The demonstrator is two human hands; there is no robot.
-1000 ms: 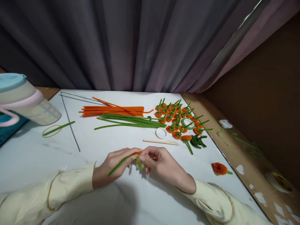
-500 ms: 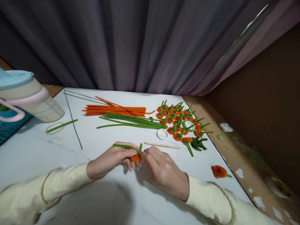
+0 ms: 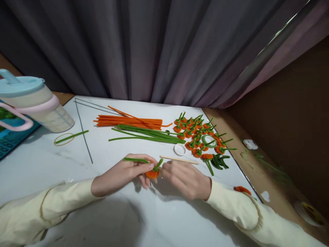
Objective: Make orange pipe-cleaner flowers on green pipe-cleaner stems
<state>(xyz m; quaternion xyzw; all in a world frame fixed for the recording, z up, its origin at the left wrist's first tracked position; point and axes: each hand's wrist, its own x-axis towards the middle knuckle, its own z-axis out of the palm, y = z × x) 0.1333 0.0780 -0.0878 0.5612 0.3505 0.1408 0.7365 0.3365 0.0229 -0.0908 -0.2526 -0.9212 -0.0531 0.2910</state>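
Between the thumb and fingers of my left hand (image 3: 128,173) is a small orange pipe-cleaner pumpkin (image 3: 152,174). Its green stem (image 3: 159,163) points up and to the right. A length of green pipe cleaner (image 3: 136,160) sticks out leftward across the same hand. My right hand (image 3: 183,178) is closed close beside the stem, its fingertips curled in; what they pinch is hidden. Just beyond the right knuckles lies a thin wooden stick (image 3: 179,160), partly covered by that hand.
Farther back lie orange pipe cleaners (image 3: 128,121) and green ones (image 3: 149,133). Several finished pumpkins (image 3: 196,152) cluster at right around a green tape roll (image 3: 209,141), near a white ring (image 3: 179,149) and dark green curled pieces (image 3: 219,161). A tumbler (image 3: 55,113) stands at left.
My right hand has turned slightly and sits flatter beside the stem. The stem leans more to the right, and more of the green at its base shows. The view has shifted a little.
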